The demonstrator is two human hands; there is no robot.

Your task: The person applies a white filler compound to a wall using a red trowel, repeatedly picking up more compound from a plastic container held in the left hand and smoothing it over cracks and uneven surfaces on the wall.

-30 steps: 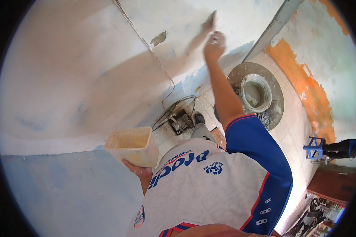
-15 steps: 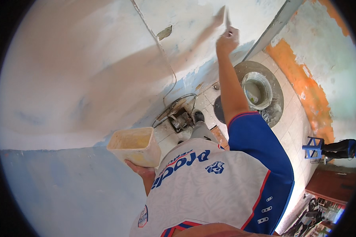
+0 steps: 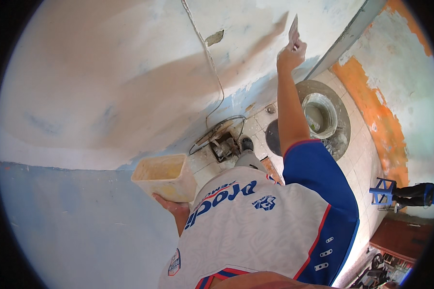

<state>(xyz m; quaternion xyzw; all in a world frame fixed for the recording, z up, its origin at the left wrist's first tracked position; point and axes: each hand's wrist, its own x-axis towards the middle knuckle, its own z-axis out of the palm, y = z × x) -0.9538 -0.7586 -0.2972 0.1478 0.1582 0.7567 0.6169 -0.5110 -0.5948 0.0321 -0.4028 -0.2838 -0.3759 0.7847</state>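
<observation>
With your right hand (image 3: 291, 56) gripping the scraper (image 3: 294, 30) at 1 o'clock and your left hand (image 3: 172, 206) holding the tub (image 3: 177, 186) at 8 o'clock, the tub may tip if overreaching along the wall (image 3: 91, 86) loosens that hold.

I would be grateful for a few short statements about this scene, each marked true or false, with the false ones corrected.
1. The left hand supports a cream container. True.
2. The right hand holds a thin flat blade. True.
3. The container is filled to the brim. False: bare inner wall shows below its rim.
4. A round bucket and a blue stool are in view. True.
5. In the picture, the stool lies left of the bucket. False: it lies to the right.
</observation>
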